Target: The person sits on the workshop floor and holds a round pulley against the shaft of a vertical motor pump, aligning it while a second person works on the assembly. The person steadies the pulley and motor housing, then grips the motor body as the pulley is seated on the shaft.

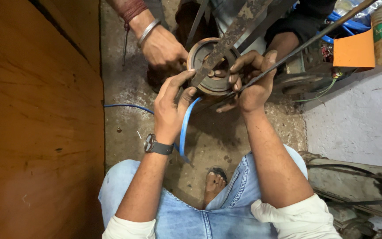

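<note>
Rusty metal drum [213, 66] pinched by left hand [169, 108] and right hand [252, 84], co-worker's hand [162, 46] behind, flat bar [239, 27] across.

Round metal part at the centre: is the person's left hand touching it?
Touching. The head view shows the left hand with fingertips pressed against the round metal part's rim.

The scene was moderately lit by soft, even light, brightest on the pale wall [363, 124] at right and on the forearms. The wooden panel [36, 119] at left glowed warm, darkening toward its near corner. Soft shadows pooled on the concrete floor [208, 137] beneath the hands and under the round metal part [213, 66]. There was no harsh glare. Focus was sharp at centre; the edges bowed slightly from a wide lens, and the far top was dim.
</note>
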A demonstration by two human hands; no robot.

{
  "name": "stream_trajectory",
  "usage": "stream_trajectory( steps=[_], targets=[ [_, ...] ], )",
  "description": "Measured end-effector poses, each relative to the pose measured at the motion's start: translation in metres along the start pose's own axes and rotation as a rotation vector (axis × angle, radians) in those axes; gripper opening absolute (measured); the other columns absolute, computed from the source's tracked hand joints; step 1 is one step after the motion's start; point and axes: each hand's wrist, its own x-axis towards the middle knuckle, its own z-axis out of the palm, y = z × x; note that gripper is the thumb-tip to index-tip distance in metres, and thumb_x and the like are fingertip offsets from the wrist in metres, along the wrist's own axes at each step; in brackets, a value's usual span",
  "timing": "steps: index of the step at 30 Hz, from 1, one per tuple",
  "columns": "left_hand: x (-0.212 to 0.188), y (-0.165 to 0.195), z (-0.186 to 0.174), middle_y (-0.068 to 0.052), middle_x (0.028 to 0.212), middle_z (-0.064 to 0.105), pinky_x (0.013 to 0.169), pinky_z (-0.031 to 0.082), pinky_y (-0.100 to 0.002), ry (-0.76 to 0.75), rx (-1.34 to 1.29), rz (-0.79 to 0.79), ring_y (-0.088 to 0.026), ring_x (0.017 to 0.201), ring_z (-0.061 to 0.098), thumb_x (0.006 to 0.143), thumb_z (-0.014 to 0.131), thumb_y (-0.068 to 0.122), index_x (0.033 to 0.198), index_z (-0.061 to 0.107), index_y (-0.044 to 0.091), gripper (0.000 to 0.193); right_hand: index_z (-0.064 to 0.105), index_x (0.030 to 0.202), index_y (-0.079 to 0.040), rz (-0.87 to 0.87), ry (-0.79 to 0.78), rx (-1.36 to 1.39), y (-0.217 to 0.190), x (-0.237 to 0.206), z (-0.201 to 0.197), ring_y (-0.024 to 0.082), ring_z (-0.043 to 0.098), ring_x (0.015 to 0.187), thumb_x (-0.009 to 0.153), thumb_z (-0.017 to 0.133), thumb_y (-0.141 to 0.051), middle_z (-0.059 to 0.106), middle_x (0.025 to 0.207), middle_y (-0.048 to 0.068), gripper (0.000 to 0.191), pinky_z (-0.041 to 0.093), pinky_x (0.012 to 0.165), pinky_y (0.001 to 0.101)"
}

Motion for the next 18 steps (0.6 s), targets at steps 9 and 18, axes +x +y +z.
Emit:
stream_trajectory(
  steps=[9, 18],
  targets=[
    [0.0004, -0.0008, 0.0, -0.012, 0.127, 0.069, 0.098, 0.055, -0.036, -0.007, 0.013, 0.012, -0.027, 0.117, 0.069, 0.104, 0.067, 0.025, 0.134, 0.064, 0.011, 0.033, 0.06, 0.088, -0.002, -0.025, -0.02, -0.046, 0.0007, -0.0003, -0.0017, 0.011, 0.051, 0.052, 0.107, 0.032, -0.073, 0.057, 0.063, 0.007, 0.079, 0.04, 0.052, 0.0215],
    [0.0008, -0.0007, -0.0004, -0.012, 0.127, 0.069, 0.099, 0.055, -0.036, 0.002, 0.012, 0.025, -0.029, 0.117, 0.069, 0.104, 0.068, 0.023, 0.133, 0.064, 0.01, 0.032, 0.06, 0.083, 0.0, -0.023, -0.019, -0.023, 0.0013, -0.0001, -0.0016, 0.011, 0.049, 0.052, 0.108, 0.033, -0.072, 0.057, 0.063, 0.007, 0.081, 0.038, 0.052, 0.0211]
  ],
)
